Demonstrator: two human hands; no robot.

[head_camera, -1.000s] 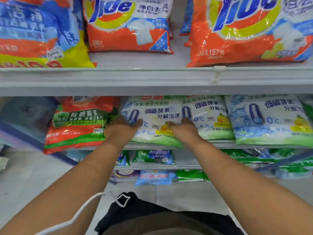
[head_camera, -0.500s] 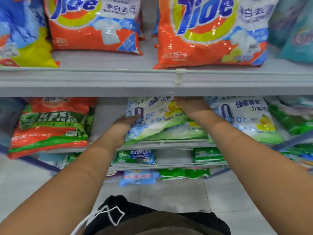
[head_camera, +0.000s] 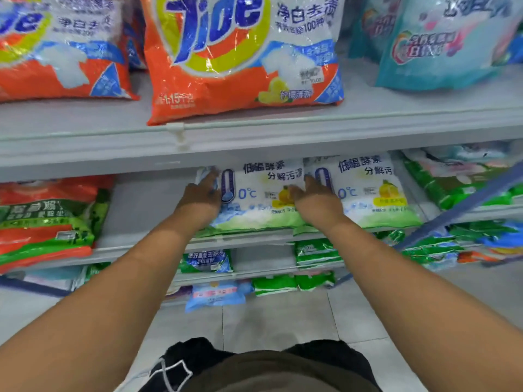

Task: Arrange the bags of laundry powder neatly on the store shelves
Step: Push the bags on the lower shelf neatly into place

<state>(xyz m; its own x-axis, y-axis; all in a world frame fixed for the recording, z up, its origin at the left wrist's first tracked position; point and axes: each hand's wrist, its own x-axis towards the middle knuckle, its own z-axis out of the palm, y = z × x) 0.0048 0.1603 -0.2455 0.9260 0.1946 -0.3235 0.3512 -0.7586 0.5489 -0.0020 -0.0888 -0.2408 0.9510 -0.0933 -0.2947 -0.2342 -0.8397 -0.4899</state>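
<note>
A white and green laundry powder bag (head_camera: pixel 256 199) marked 0°C lies flat at the front of the middle shelf (head_camera: pixel 147 213). My left hand (head_camera: pixel 202 195) rests on its left edge with the fingers stretched up along the side. My right hand (head_camera: pixel 314 202) presses its right edge, at the seam with a second identical bag (head_camera: pixel 373 190) lying right beside it. Another green-edged bag shows under the one I touch.
An orange and green bag (head_camera: pixel 48 222) lies at the left of the same shelf, across a bare gap. Green bags (head_camera: pixel 458 179) fill the right. Large orange Tide bags (head_camera: pixel 240 55) and a teal bag (head_camera: pixel 441 43) sit on the upper shelf (head_camera: pixel 254 140). Small bags line the lower shelves.
The 0°C bag was tilted and lifted between my hands half a second ago; it now lies flat and square beside its twin. My right hand came down from the bag's top to its right edge.
</note>
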